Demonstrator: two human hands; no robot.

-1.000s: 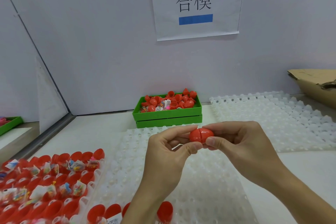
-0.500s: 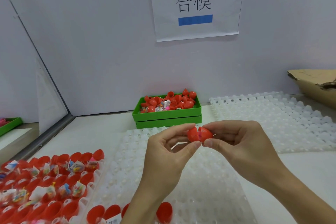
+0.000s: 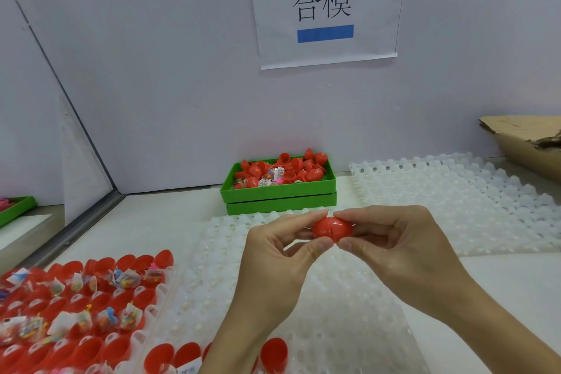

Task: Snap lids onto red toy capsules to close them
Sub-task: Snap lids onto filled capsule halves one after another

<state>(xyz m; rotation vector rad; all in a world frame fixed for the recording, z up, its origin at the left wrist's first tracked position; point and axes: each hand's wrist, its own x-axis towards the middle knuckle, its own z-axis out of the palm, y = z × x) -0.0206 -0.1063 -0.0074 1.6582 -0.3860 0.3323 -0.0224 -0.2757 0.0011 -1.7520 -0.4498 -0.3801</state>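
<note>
A red toy capsule is held in mid-air above the white dimpled tray. Its two halves meet at a thin seam. My left hand pinches the left half between thumb and forefinger. My right hand pinches the right half the same way. At the lower left, a white tray holds several open red capsule halves with small bagged toys in them. A few more open halves stand at the bottom edge, partly hidden by my left forearm.
A stacked green bin of loose red lids and toy bags stands against the back wall. A second white dimpled tray lies at the right, with a torn cardboard box behind it. A green tray shows at far left.
The two capsule halves stood slightly apart at an angle half a second ago; now they sit pressed together along a straight seam. Both hands stayed in nearly the same place.
</note>
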